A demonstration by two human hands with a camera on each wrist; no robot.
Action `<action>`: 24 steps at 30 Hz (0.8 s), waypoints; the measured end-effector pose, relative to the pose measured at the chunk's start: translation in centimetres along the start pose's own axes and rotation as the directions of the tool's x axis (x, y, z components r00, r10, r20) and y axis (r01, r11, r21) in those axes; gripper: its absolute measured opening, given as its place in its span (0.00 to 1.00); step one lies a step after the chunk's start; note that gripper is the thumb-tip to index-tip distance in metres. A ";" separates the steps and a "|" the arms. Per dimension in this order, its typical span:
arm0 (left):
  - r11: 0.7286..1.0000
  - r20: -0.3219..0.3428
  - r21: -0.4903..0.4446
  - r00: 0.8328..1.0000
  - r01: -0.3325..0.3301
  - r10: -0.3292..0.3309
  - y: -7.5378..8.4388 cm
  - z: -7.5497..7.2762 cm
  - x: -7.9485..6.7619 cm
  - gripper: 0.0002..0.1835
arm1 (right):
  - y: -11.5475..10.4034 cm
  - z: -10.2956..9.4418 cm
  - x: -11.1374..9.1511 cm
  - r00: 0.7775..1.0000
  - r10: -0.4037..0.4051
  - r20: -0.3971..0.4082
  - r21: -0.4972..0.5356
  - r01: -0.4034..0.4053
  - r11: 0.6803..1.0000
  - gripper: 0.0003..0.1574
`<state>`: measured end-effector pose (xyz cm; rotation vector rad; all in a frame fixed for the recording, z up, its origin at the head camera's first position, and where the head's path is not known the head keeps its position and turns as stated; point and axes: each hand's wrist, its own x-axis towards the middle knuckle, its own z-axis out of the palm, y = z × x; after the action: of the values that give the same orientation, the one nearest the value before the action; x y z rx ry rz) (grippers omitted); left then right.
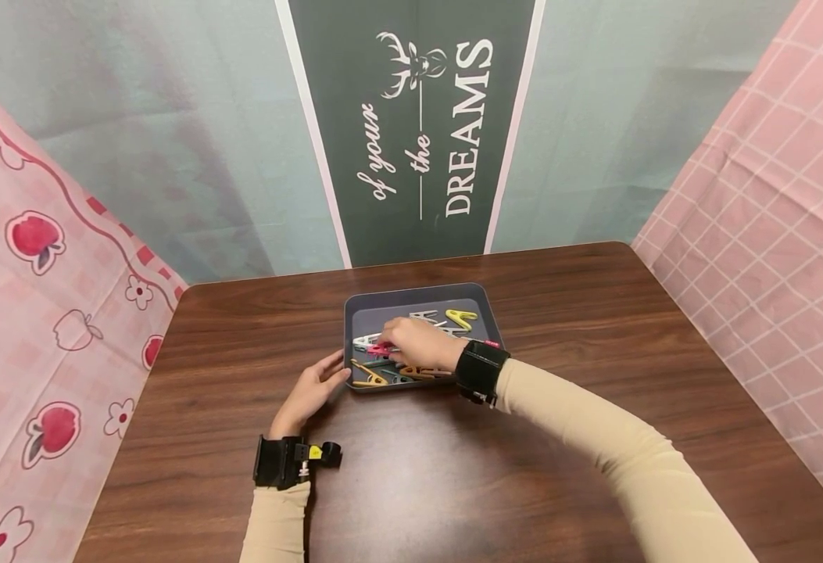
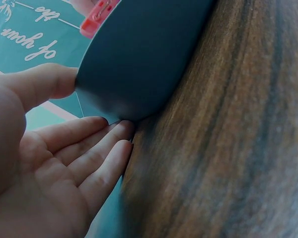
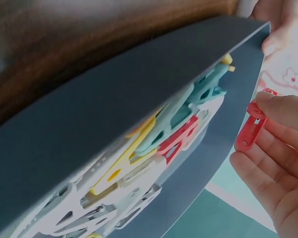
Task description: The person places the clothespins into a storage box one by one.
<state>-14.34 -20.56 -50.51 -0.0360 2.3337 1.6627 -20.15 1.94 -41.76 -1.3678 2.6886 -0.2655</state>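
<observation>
A dark grey tray point(image 1: 414, 296) holds several plastic clothespins in white, yellow, green, red and orange. My right hand point(image 1: 421, 344) pinches a red clothespin point(image 3: 250, 130) between thumb and fingers, over the left part of the tray. In the left wrist view, the end of that red clothespin point(image 2: 92, 25) shows just above the tray's rim. At the tray's front left corner is my left hand point(image 1: 310, 395), its thumb touching the rim and its nearly straight fingers against the wall's lower part. A second red clothespin point(image 3: 179, 141) lies among green and white ones.
The tray stands on a dark wooden table point(image 1: 256, 328), towards its far edge. A yellow clothespin point(image 1: 462, 318) lies near the tray's back right corner. Behind the table hangs a printed curtain point(image 1: 242, 141); pink patterned cloths point(image 1: 784, 195) hang at both sides.
</observation>
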 end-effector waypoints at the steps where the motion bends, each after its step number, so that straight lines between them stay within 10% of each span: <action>1: 1.000 0.002 0.001 1.000 -0.001 0.001 0.0 0.0 0.0 0.31 | 0.2 0.0 0.2 1.000 0.008 -0.001 0.004 -0.008 1.000 0.17; 24: 1.000 -0.002 -0.002 1.000 0.017 -0.017 0.1 0.0 0.0 0.31 | 3.7 0.1 3.6 0.989 0.151 0.008 -0.022 -0.150 0.988 0.14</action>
<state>-14.36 -20.56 -50.43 -0.0584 2.3270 1.6572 -25.18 1.16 -42.73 -1.1599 2.7762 -0.2164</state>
